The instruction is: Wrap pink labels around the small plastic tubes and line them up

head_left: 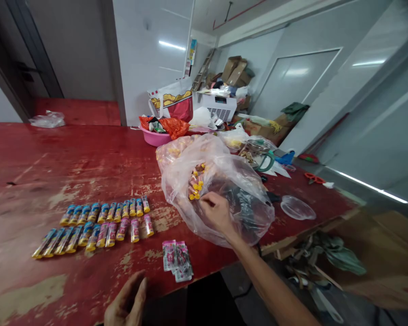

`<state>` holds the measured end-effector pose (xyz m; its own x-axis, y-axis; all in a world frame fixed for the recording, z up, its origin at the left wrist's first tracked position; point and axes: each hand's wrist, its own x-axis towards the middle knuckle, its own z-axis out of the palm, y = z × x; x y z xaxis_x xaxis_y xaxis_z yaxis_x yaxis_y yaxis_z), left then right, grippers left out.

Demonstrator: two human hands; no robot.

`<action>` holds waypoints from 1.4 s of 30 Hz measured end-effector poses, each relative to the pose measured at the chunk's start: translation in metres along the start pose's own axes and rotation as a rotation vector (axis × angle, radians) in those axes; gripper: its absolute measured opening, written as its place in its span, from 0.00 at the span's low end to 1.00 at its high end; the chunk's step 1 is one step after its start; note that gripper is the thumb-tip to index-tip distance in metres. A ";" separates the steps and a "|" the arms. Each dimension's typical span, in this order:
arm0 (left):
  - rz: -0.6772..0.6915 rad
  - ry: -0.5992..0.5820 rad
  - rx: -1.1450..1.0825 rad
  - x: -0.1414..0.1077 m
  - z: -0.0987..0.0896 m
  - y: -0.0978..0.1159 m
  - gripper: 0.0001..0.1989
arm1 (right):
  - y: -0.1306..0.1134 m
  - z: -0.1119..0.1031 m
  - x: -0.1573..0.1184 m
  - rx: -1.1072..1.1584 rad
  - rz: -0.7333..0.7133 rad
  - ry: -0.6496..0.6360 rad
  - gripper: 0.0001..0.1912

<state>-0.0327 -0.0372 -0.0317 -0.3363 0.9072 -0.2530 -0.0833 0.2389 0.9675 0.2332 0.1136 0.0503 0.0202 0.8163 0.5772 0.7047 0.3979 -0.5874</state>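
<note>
My right hand (218, 212) reaches into the mouth of a large clear plastic bag (180, 199), its fingers curled together. Whatever they may hold is hidden. Just beyond the fingertips, small tubes with yellow caps (196, 184) lie inside the bag. My left hand (127, 302) hovers at the table's front edge, holding nothing, with thumb and fingers apart. To its upper right is a small overlapping pile of pink and silver sachets (177, 260). Two rows of clear tubes with yellow caps lie left of the bag: a back row of mostly blue-labelled tubes (103, 213) and a front row including pink-labelled ones (111, 233).
The worn red table (27, 181) extends left. Behind the bag stands a pink basin (154, 138). At right are a green-handled jug (265, 161), a clear plastic lid (297, 207) and orange-handled scissors (313, 178). A cardboard box (387, 253) sits below the right edge.
</note>
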 end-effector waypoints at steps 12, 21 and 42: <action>-0.036 -0.168 0.096 -0.004 0.002 -0.007 0.26 | -0.031 0.047 -0.093 -0.034 -0.086 -0.410 0.04; -0.029 -0.074 0.066 -0.007 0.014 0.008 0.29 | -0.029 0.066 -0.104 0.000 -0.104 -0.348 0.10; -0.071 -0.232 -0.311 -0.009 0.046 0.026 0.17 | -0.087 0.032 -0.113 0.960 0.727 -0.235 0.10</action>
<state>0.0116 -0.0232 -0.0049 -0.1018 0.9547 -0.2797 -0.3906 0.2202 0.8938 0.1471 0.0001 0.0174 -0.0075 0.9931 -0.1166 -0.2279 -0.1153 -0.9668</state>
